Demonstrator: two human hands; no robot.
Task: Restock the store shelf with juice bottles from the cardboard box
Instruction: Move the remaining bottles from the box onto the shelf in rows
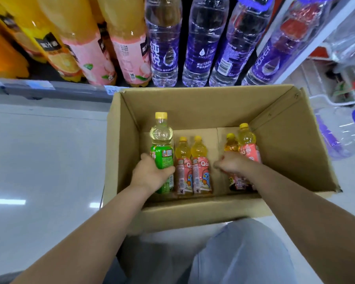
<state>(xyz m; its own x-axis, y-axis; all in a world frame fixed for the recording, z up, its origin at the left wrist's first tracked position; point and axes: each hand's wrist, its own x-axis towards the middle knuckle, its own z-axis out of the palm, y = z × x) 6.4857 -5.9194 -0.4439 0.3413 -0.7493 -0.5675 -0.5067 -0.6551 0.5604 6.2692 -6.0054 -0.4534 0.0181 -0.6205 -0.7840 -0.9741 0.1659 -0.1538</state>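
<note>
Your left hand [150, 175] is gripping the green-labelled plastic juice bottle [162, 152]; your right hand [232, 162] is clutching pink-labelled bottles [249, 148], so be lifting straight up

Bare cardboard is showing at the right of the box [291, 144]; two pink bottles [193, 167] are standing between the hands, blocking the middle.

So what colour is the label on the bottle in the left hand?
Green, clearest in the head view: bottle, left hand.
</note>
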